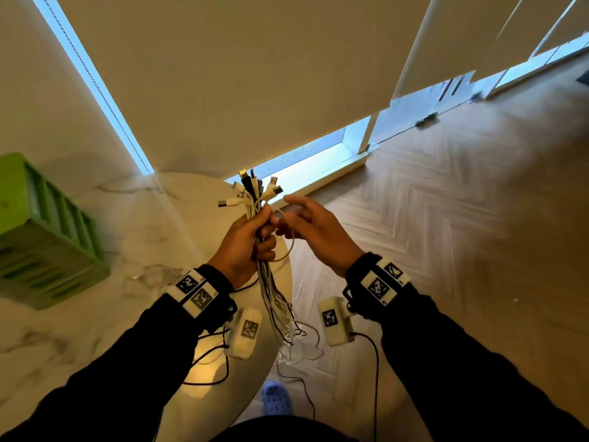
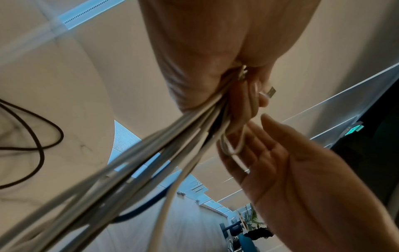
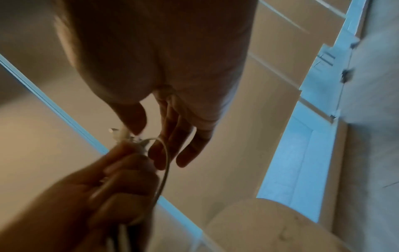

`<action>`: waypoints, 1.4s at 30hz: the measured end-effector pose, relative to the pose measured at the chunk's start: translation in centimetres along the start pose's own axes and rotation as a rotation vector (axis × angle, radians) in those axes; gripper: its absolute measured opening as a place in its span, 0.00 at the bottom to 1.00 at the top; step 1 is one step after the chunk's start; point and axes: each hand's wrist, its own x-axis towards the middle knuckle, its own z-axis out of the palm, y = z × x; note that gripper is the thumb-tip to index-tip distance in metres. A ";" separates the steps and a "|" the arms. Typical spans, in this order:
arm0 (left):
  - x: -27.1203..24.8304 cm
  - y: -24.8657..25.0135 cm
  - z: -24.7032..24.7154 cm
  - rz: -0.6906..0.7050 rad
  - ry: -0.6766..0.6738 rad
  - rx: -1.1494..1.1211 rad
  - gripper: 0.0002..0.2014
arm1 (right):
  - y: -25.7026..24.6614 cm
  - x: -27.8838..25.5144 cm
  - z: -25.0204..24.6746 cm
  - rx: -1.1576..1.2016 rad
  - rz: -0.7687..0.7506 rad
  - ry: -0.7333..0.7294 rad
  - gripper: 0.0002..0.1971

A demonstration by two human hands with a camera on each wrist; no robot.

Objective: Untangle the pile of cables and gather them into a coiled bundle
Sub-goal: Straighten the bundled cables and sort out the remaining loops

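1. Two dark-sleeved arms reach forward, each wrist banded with white blocks carrying black-and-white square marker patterns; no readable lettering shows.
2. Below them, a blue clog (image 1: 276,399) stands on the herringbone floor (image 1: 446,199) beside the round marble table (image 1: 127,237), whose curved edge runs under the hands.
3. Held in the air over that edge, the cables (image 1: 262,218) form one bunch, mostly white with a few black strands; USB plugs fan out above the fist and loose tails hang toward the floor.
4. Fingers of the left hand (image 1: 245,247) curl tightly round the bunch.
5. Just beside it, the right hand (image 1: 314,229) is spread with fingers extended, fingertips near a thin white loop (image 3: 165,163) springing from the fist; contact cannot be told.
6. Farther left, a green slatted crate (image 1: 44,234) sits on the table.
7. Beyond, pale blinds hang above a bright strip of window.
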 end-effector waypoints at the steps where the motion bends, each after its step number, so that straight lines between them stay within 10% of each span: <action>1: 0.0 0.0 -0.1 0.003 0.020 0.000 0.17 | -0.6 0.2 0.4 -0.018 -0.029 -0.005 0.16; 8: 1.1 -0.4 -1.1 0.101 0.262 -0.159 0.18 | -1.1 -0.4 -1.0 -0.062 0.003 -0.128 0.13; 12: 1.1 -0.1 -1.8 0.067 0.194 -0.182 0.17 | 2.3 -0.6 -3.1 -0.398 0.218 -0.214 0.04; 16: 0.6 -0.1 -0.7 0.062 0.083 -0.076 0.17 | 5.9 -1.4 -2.9 -0.703 0.269 -0.236 0.16; 20: 0.4 -1.4 0.1 0.170 -0.025 0.472 0.18 | 4.9 -1.4 -0.5 -0.360 0.135 -0.173 0.29; 24: 0.7 -2.4 0.3 0.300 -0.139 1.017 0.22 | 4.1 -1.3 2.6 -0.175 0.017 -0.094 0.20; 28: 0.4 -1.8 0.5 0.230 -0.049 0.922 0.17 | 3.7 -2.4 4.1 0.056 0.081 0.011 0.13; 33: -0.2 0.6 0.9 0.048 -0.207 0.396 0.11 | 2.6 -3.5 4.0 0.160 0.185 -0.259 0.05; 38: -0.6 1.9 2.2 0.071 -0.341 0.913 0.17 | 2.9 -2.9 3.0 -0.210 0.224 -0.338 0.10; 42: -0.4 1.1 3.4 0.157 -0.297 1.069 0.22 | 4.0 -2.8 2.4 -0.100 0.269 -0.091 0.14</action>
